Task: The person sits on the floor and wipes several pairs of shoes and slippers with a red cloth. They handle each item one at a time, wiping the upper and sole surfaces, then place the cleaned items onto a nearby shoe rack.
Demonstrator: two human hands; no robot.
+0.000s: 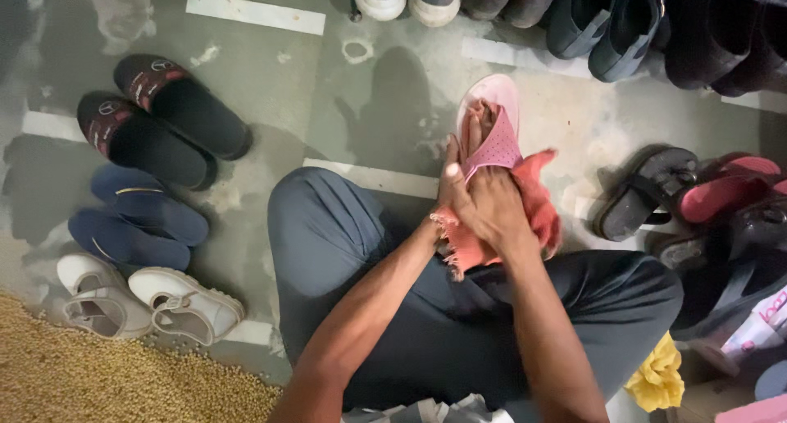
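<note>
I sit on the floor with a pink perforated slipper (496, 136) held over my knees, its toe pointing away from me. My left hand (451, 193) grips the slipper's near left side, thumb lying along its edge. My right hand (496, 214) lies over the slipper's heel end, closed on a coral-pink fringed cloth (541, 202) that is bunched around and under the slipper. The cloth hides the slipper's heel and part of both hands' fingers.
On the left of the grey floor lie black slides (164, 115), blue slippers (135, 218) and white shoes (147, 300) in pairs. A tan mat (98, 382) fills the bottom left. More shoes line the top edge; a black sandal (648, 189), a red slipper (725, 189) and a yellow cloth (656, 378) sit right.
</note>
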